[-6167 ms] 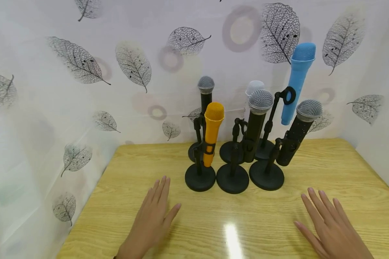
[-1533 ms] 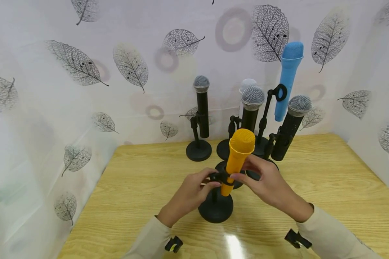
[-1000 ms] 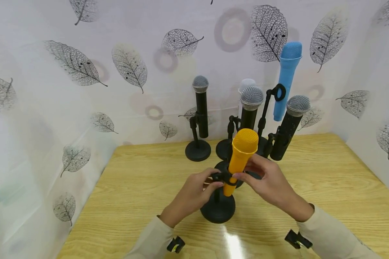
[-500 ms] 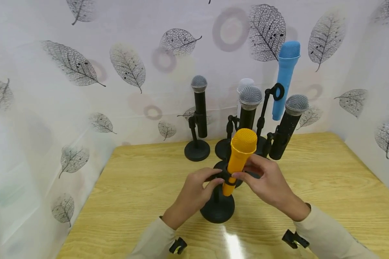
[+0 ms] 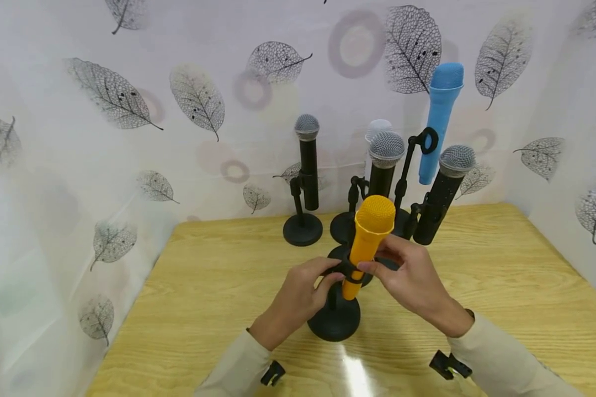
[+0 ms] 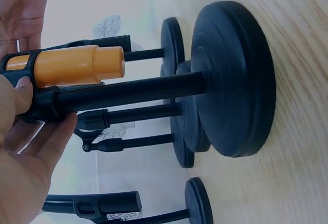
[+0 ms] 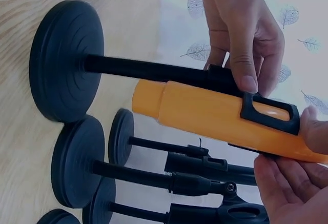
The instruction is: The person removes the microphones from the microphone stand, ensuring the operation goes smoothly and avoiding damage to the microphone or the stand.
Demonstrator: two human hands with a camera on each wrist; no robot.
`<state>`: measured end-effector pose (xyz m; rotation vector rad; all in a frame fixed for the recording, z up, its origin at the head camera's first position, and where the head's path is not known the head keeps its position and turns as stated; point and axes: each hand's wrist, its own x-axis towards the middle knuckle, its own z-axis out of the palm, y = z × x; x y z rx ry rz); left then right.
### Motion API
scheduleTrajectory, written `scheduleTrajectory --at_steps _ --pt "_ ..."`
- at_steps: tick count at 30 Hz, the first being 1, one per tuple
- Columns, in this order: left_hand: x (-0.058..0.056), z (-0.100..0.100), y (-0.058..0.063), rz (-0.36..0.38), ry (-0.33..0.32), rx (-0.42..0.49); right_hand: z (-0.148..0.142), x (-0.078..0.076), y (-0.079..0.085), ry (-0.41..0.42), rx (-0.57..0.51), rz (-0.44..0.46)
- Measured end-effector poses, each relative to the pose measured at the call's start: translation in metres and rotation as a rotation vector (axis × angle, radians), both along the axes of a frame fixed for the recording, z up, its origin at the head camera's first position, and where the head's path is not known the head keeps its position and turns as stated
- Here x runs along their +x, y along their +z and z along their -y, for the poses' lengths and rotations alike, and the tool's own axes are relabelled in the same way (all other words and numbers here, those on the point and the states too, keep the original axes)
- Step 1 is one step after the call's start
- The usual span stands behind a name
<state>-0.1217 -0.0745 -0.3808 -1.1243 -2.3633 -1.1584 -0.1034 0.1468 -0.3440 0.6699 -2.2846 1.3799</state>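
An orange microphone [image 5: 370, 234] tilts in the ring clip [image 7: 247, 110] of a black desk stand [image 5: 334, 322], whose round base is on the wooden table. My left hand [image 5: 295, 298] pinches the stand at the clip's joint; in the left wrist view its thumb and fingers lie around the top of the stem [image 6: 130, 90]. My right hand [image 5: 417, 281] holds the microphone's handle from the right, just above the clip, with the thumb in front and fingers behind. The microphone's lower end pokes out below the clip.
Behind stand more microphones on black stands: a slim black one [image 5: 308, 171] at left, a silver-headed one [image 5: 386, 149], a partly hidden white one [image 5: 379, 128], a tall blue one [image 5: 441, 118] and a black one [image 5: 439, 204] at right. A leaf-patterned backdrop [image 5: 203, 182] rises behind the table [image 5: 193, 309].
Both hands lay spread on the table at first. The orange microphone and its stand have since come forward and right from the group, with both hands on them. Over the last second little moves.
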Motion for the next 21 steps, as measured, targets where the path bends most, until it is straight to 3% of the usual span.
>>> scheduleTrajectory --at_steps 9,21 --pt "-0.0012 -0.0008 0.0022 -0.008 -0.004 -0.017 0.0002 -0.0003 0.0004 -0.023 0.011 -0.021" --pt "-0.0001 -0.0010 0.0027 -0.003 0.006 -0.038 0.0015 -0.0011 0.0020 -0.042 0.113 -0.128"
